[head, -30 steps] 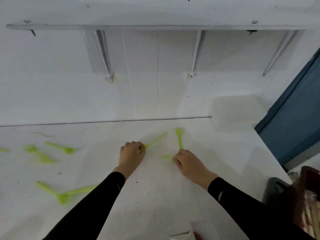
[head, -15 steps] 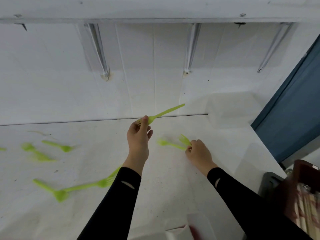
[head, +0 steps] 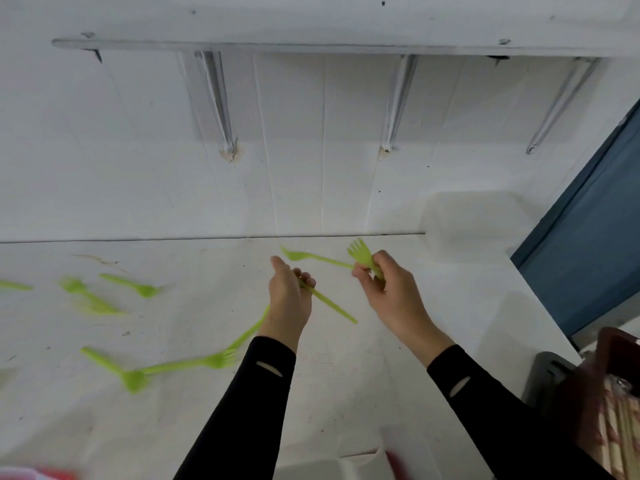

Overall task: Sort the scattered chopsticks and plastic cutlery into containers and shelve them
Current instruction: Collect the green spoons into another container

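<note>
Across the left of the frame, loose forks (head: 135, 287) of thin green plastic lie scattered on the white surface (head: 346, 375), with a crossed pair (head: 133, 377) at the lower left. Motion blur hides their finer detail.

At centre, the left hand (head: 289, 299) is curled round a green utensil (head: 332, 308). It grips near one end, so the free shaft slants toward the lower right, and the head is hidden in the fingers. Just right of it, the right hand (head: 389, 289) pinches two forks (head: 360, 254) together at their handles. One has its tines standing up; the other reaches left above the surface. Both hands are raised off the surface.

At the right, against the wall, stands a translucent tub (head: 474, 223). At the lower right edge, a dark red holder (head: 616, 344) shows pale chopsticks (head: 620, 420).

The forks are probably very light, a little springy and smooth, so a nudge would likely slide or flick them away. Lying flat, they give little to hook a finger under. A pinch on the sides of the mid handle, away from the tines, seems safest. Bundling the handles parallel should keep several from fanning out.
</note>
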`<control>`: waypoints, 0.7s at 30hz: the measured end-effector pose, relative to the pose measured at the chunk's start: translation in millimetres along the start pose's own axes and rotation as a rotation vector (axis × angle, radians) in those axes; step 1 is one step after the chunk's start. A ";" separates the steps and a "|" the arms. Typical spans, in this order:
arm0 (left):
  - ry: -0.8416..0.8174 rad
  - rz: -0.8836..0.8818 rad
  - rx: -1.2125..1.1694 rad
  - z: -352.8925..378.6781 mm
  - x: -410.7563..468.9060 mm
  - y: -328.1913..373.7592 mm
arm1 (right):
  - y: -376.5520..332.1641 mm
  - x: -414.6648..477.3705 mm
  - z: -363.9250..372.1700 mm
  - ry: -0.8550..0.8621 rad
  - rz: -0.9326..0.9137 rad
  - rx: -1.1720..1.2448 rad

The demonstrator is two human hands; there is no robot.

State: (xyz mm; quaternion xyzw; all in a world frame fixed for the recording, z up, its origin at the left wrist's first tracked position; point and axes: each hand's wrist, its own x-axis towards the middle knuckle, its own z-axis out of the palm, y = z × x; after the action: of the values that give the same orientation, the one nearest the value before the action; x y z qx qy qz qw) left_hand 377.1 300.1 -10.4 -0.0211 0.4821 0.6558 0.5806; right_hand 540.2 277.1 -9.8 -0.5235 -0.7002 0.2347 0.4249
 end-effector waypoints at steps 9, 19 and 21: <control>-0.009 -0.057 -0.136 3.0 -1.6 11.5 | 11.5 -0.1 3.9 0.067 -0.420 -0.443; -0.222 0.258 -0.026 -1.9 -3.9 1.1 | 14.0 5.5 -2.8 -0.045 -0.152 -0.215; -0.218 0.266 0.119 2.6 -6.4 -5.8 | 16.8 6.4 -2.6 -0.089 -0.119 -0.104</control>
State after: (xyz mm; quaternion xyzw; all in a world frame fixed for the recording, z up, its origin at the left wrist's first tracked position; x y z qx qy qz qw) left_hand 385.1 296.3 -8.8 0.1483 0.4528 0.6956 0.5377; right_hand 550.8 288.5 -19.1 -0.4914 -0.7596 0.1953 0.3787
